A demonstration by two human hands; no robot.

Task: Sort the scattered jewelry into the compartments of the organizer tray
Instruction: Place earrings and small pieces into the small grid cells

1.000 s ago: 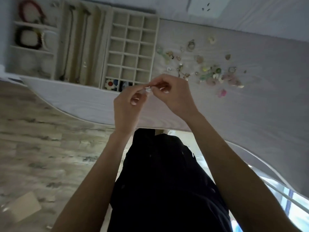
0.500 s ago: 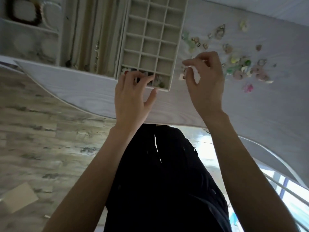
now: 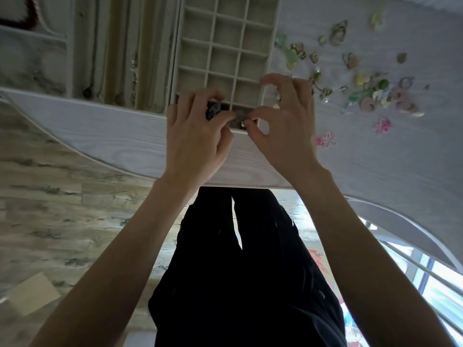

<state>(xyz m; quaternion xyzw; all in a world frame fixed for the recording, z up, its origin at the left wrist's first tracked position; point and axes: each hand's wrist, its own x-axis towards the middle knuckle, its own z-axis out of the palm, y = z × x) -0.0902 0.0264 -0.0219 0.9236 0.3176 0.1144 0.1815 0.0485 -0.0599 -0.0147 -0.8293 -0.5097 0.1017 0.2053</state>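
A pale wood-grain table fills the upper half of the frame, its curved near edge running above grey plank flooring at the left and the person's dark clothing at bottom centre. On the table at upper centre sits the organizer tray, cut off by the top edge; its right section is a grid of small square compartments, three across, and its left section holds long slots with chains too dim to count. Scattered jewelry lies on the table at upper right, a loose cluster of green, gold and pink pieces blurred together, with two pink flower pieces apart below it. The left hand and the right hand meet over the tray's nearest row of compartments and cover most of it. The left fingers are curled over a dark piece there; whether they grip it cannot be told. The right thumb and forefinger pinch a small item above the near right compartment, its shape unclear.
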